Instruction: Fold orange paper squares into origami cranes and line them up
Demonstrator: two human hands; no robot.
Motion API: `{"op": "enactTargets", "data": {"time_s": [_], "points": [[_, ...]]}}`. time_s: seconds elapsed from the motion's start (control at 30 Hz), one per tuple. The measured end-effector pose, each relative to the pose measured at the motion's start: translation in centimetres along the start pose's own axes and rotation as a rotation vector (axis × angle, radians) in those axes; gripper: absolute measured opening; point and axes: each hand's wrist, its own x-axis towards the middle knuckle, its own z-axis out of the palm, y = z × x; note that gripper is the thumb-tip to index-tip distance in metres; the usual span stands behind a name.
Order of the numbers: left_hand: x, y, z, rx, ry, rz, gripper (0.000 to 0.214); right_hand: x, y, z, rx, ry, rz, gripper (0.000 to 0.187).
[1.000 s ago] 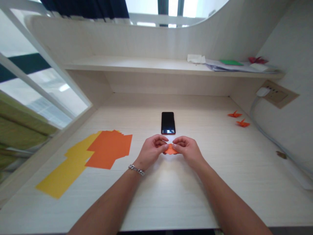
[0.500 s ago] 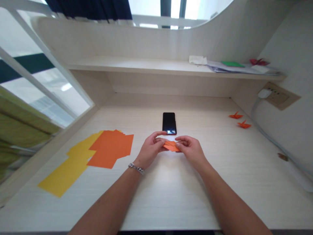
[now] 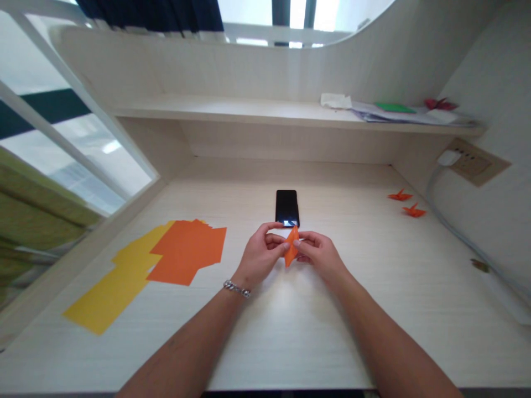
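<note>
Orange folded origami paper (image 3: 291, 246) swings up on end now, no longer lying flat! We pinch it upright between our curled left hand (image 3: 261, 255) and right hand (image 3: 319, 256), above the pale wood-grain desk (image 3: 315, 331), just before the black smartphone (image 3: 286, 207).

A narrow, pointed piece of folded orange origami paper (image 3: 291, 246) is held nearly upright, its top leaning slightly right. It is pinched between the fingers of the left hand (image 3: 261, 257) and the right hand (image 3: 318, 256). Its creased layers are seen almost edge-on.
</note>
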Motion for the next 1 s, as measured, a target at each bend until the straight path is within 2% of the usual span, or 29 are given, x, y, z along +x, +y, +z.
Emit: {"op": "enactTargets", "data": {"time_s": [0.1, 0.27, 0.4, 0.57, 0.63, 0.77, 1.0], "points": [[-0.14, 0.34, 0.2, 0.01, 0.008, -0.017, 0.049, 0.14, 0.19, -0.14, -0.025, 0.008, -0.028, 0.034], [-0.17, 0.28, 0.1, -0.023, -0.025, -0.077, 0.049, 0.33, 0.57, -0.09, 0.051, 0.111, -0.025, 0.034], [0.08, 0.01, -0.35, 0.009, 0.036, -0.092, 0.037, 0.41, 0.64, -0.19, 0.072, 0.09, 0.03, 0.033], [0.12, 0.36, -0.45, 0.121, 0.038, -0.067, 0.023, 0.45, 0.36, -0.59, 0.023, 0.082, -0.065, 0.042], [0.04, 0.52, -0.36, 0.161, 0.022, -0.062, 0.02, 0.36, 0.15, -0.73, -0.04, 0.055, -0.117, 0.04], [-0.08, 0.56, -0.32, 0.183, -0.012, -0.049, 0.02, 0.06, -0.2, -0.7, -0.174, 0.019, -0.158, 0.024], [-0.21, 0.78, -0.21, 0.165, -0.014, -0.038, 0.02, -0.1, -0.17, -0.42, -0.181, 0.017, -0.16, 0.025]]}}
